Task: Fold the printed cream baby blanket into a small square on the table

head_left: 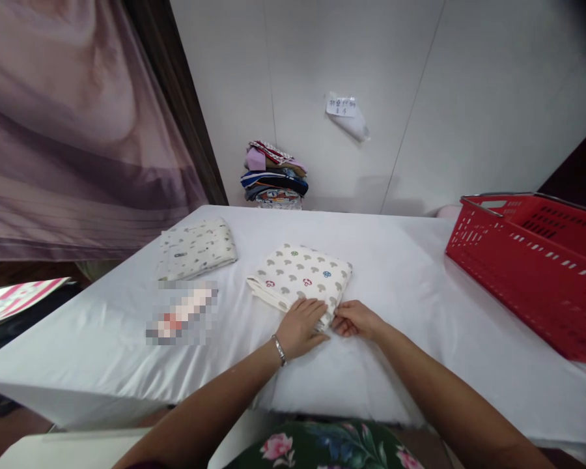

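Observation:
A folded white cloth [300,270] with grey, red, blue and green mushroom-like prints lies flat on the white-covered table. Across its near edge rests my left hand [303,326], fingers stretched out and pressing the fabric down. My right hand [354,319] is closed at the cloth's near right corner, its thumb and fingers pinching the edge. Further left lies a second folded cloth [195,247], white with small dark prints, apart from both hands.
A red plastic basket [527,273] with a metal handle stands at the table's right. Stacked folded fabrics [275,176] sit beyond the far edge by the wall. A blurred-out object [183,316] lies at the left. The white table cover [410,260] reaches the near edge.

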A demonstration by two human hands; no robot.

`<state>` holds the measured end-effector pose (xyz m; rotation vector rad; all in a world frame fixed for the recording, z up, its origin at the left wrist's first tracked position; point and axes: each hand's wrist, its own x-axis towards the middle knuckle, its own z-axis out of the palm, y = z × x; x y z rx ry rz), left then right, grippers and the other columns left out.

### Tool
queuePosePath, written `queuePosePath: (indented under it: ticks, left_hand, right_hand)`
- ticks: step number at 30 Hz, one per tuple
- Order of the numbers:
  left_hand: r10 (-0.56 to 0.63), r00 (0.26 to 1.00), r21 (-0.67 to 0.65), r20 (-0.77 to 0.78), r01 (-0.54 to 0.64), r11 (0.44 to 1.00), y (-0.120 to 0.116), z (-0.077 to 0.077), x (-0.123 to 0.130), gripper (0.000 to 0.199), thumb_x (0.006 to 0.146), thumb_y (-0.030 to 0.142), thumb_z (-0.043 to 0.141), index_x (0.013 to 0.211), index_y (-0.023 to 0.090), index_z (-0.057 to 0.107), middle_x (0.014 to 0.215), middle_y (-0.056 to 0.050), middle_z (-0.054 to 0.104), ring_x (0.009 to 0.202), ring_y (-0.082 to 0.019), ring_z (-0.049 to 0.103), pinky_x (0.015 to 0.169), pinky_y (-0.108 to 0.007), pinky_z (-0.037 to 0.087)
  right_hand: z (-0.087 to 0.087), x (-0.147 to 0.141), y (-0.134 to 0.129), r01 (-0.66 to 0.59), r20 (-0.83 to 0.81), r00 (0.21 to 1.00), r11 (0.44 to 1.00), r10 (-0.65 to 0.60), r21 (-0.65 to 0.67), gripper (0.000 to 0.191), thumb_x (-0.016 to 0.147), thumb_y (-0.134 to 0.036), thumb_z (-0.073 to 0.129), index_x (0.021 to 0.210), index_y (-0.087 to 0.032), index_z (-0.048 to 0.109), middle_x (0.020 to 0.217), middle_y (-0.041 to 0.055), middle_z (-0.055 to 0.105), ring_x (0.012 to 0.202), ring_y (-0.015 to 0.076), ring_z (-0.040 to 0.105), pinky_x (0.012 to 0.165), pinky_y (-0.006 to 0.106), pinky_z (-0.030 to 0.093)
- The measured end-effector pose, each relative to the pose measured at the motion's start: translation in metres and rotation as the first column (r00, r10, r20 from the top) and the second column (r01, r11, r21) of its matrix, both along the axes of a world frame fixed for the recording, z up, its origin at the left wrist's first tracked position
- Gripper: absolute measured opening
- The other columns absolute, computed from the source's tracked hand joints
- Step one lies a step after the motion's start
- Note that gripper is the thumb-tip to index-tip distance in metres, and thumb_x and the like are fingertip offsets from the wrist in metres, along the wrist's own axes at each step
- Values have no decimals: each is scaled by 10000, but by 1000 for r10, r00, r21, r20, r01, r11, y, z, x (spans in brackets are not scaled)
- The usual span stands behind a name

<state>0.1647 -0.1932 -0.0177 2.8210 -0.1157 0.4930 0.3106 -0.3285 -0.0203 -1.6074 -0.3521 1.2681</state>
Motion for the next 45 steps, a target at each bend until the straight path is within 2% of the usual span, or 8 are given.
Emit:
queuePosePath:
  ticks: [5, 11, 19, 24, 32, 35, 39, 45]
  left_hand:
    - [-6, 1000, 40, -13, 6, 999, 1, 1, 2, 581, 753, 286, 581, 1293, 216, 378, 1306, -76, 468, 1206, -228, 394, 1042, -435, 248]
    - [19, 1000, 60, -3, -19, 998, -3, 2, 1, 606, 743, 213, 548, 1316, 201, 352, 1335, -80, 434, 1236, -225, 358, 1059, -437, 224]
    - [44, 999, 91, 8, -45, 995, -6, 3, -2, 592, 747, 228, 528, 1316, 217, 364, 1364, -85, 399, 1269, -259, 309, 1068, -521, 133]
    - [37, 999, 72, -10, -36, 997, -8, -3, -4, 508, 796, 247, 476, 1296, 226, 388, 1342, -72, 430, 1259, -244, 334, 1068, -502, 165]
    - [60, 998, 77, 1, -60, 995, -14, -9, -4, 469, 834, 301, 441, 1295, 230, 391, 1353, -73, 414, 1276, -248, 302, 1071, -511, 150]
    - [53, 999, 87, -4, -52, 995, -14, -8, -3, 466, 839, 306, 434, 1296, 225, 386, 1361, -72, 404, 1279, -250, 293, 1069, -516, 145]
    - [61, 998, 113, -8, -60, 992, -16, -10, -2, 464, 849, 307, 428, 1302, 223, 376, 1361, -76, 402, 1281, -248, 287, 1068, -511, 149]
    - [96, 995, 121, 13, -97, 988, -19, -16, -2, 461, 852, 298, 423, 1305, 222, 375, 1374, -73, 387, 1286, -241, 286, 1074, -492, 145]
  right_hand:
    - [0, 26, -5, 87, 434, 898, 996, -70, -20, 112, 741, -246, 549, 686, -152, 573, 592, 33, 631, 408, 87, 527, 356, 174, 384]
    - [-5, 87, 8, 331, 752, 614, 943, -239, 31, 403, 737, -235, 500, 1133, -166, 525, 1069, 90, 599, 824, 148, 598, 644, 238, 474]
    - [-13, 121, 43, 149, 830, 548, 989, -100, 21, 514, 701, -167, 495, 1215, -176, 510, 1058, 46, 631, 860, 128, 577, 798, 237, 427]
    - [-12, 122, 40, 163, 893, 448, 986, -48, -29, 357, 706, -169, 451, 1004, -236, 636, 984, 28, 654, 872, 177, 566, 779, 278, 410]
    - [-10, 130, 36, 112, 924, 371, 983, 96, -147, 388, 701, -164, 426, 1028, -196, 632, 1006, 67, 655, 925, 219, 577, 807, 318, 424]
    - [9, 112, 43, 100, 979, 189, 991, 73, -93, 457, 742, -187, 407, 1172, -149, 556, 1247, 115, 522, 1168, 256, 440, 963, 369, 338]
    - [24, 64, 59, -122, 994, -103, 991, 32, -45, 544, 839, -329, 374, 1356, -164, 332, 1446, 85, 257, 1336, 244, 165, 1064, 443, 158]
    - [-5, 49, 71, -89, 912, -25, 908, 409, -409, 596, 854, -491, 330, 1353, -165, 333, 1442, 100, 261, 1333, 260, 170, 1056, 512, 89]
